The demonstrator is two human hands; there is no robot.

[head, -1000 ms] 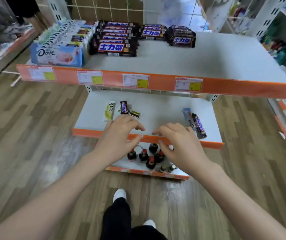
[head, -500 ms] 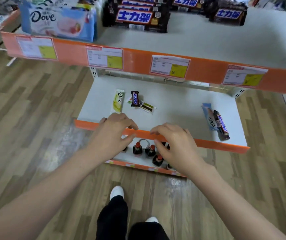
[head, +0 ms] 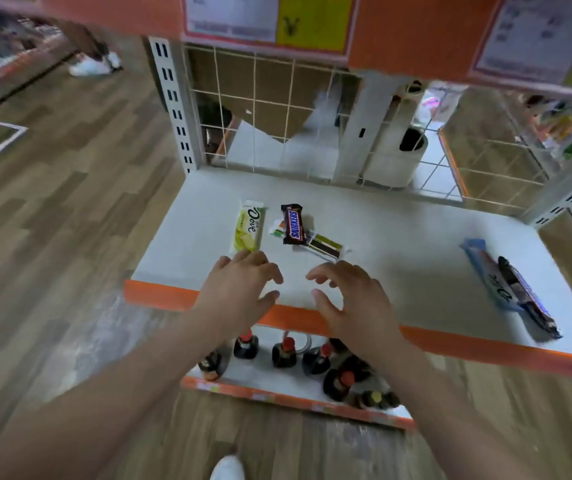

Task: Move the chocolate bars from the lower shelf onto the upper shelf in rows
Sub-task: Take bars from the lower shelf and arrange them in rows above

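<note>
Reaching over the orange front edge of the lower shelf (head: 180, 233), both hands hover with nothing in them. The left hand (head: 239, 289) has its fingers loosely curved and parted, its fingertips just short of the near end of a yellow-green Dove bar (head: 248, 226); whether they touch the wrapper cannot be told. The right hand (head: 350, 296) sits just beside the left, fingers also spread and relaxed, thumb pointing toward the other hand, above bare shelf surface.

On the lower shelf, the Dove bar lies lengthwise toward the back grid. Just to the right of it a small dark Snickers bar (head: 293, 224) rests on top of a flat bar with green and dark stripes (head: 322, 244), crossing it at an angle. Well apart from these, at the far right end of the same shelf, a blue Dove bar (head: 485, 271) lies with a long dark bar (head: 526, 299) partly over it, both near the front edge.

Above the lower shelf, only the orange lip of the upper shelf (head: 398, 36) shows, with a price label (head: 267, 19) on it. Below the lower shelf, a bottom shelf holds dark bottles with red caps (head: 286, 351). A white wire grid (head: 277, 109) closes the back.
</note>
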